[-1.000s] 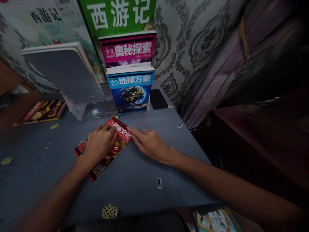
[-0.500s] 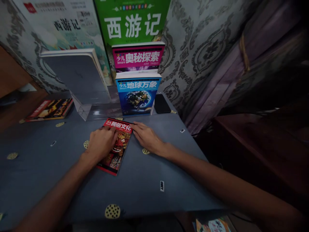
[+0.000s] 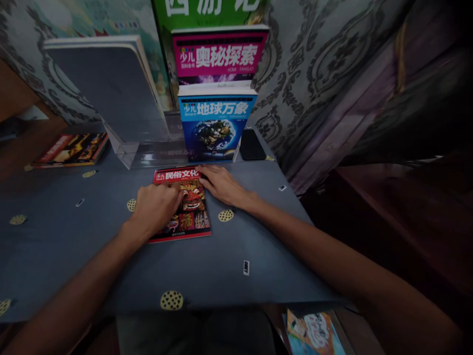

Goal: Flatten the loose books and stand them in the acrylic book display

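Note:
A paperback book (image 3: 192,228) with a red title band and a masked figure on its cover lies flat on the cloth. My left hand (image 3: 157,204) rests over its left half, fingers curled in against the cover, hiding part of the picture. At the book's upper right corner, my right hand (image 3: 221,186) lies low with its fingers stretched out, tips touching the title band and thumb on the edge. Just behind stands a blue book (image 3: 214,128) with a globe on it, in a clear acrylic stand (image 3: 158,154).
A pink book (image 3: 221,56) stands behind the blue one. Left of them a grey-backed book (image 3: 107,88) leans upright. Another book (image 3: 70,149) lies at the far left, a dark phone-like slab (image 3: 252,145) at right. The patterned tablecloth (image 3: 207,276) ends near me.
The book on the cloth has turned counterclockwise, so its lower edge now lies nearly level. Both hands stay on it. My view has tilted down.

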A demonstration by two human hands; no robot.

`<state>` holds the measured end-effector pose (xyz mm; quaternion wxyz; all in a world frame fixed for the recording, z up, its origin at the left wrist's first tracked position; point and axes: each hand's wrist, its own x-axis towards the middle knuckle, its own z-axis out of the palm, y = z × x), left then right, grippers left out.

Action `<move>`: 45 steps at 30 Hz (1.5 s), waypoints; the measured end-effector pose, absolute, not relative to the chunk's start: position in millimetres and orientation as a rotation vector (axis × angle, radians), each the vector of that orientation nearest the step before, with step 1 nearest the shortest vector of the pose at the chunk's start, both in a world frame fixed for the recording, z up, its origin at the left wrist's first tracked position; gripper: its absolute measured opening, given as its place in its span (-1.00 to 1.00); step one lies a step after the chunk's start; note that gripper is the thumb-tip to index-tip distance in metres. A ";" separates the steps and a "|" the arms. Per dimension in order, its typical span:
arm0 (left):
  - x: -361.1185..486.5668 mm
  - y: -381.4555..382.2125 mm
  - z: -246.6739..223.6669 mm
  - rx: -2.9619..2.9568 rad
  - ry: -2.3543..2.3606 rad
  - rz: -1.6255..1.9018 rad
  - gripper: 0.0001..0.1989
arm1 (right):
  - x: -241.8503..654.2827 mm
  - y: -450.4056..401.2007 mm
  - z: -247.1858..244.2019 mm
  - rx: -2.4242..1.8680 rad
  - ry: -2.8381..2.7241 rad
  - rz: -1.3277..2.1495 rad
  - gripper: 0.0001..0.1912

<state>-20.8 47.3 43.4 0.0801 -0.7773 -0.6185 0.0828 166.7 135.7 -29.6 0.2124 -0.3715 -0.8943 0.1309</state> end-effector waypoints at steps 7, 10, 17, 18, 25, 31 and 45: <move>-27.9 48.7 34.7 -2.726 -1.511 0.028 -0.63 | 167.3 137.0 -34.6 -1.040 -2.519 0.369 -0.48; -31.2 47.5 33.8 -2.978 -1.320 -0.058 -0.62 | 166.6 137.4 -35.3 -1.035 -2.523 0.346 -0.49; -29.7 39.5 33.9 -3.048 -1.281 0.070 -0.42 | 170.7 128.0 -34.2 -1.028 -2.464 0.371 -0.54; -30.1 38.8 33.6 -3.046 -1.284 0.091 -0.41 | 173.0 123.1 -33.8 -1.006 -2.447 0.389 -0.55; -32.9 35.5 28.5 -3.042 -1.327 0.048 -0.32 | 197.1 55.0 -29.6 -0.851 -2.354 0.534 -0.55; -27.5 34.0 28.2 -3.013 -1.391 0.080 -0.45 | 207.4 12.5 -21.5 -0.745 -2.309 0.625 -0.60; -13.3 25.9 35.1 -2.922 -1.204 0.209 -0.67 | 209.7 16.0 -15.3 -0.858 -2.084 1.095 -0.59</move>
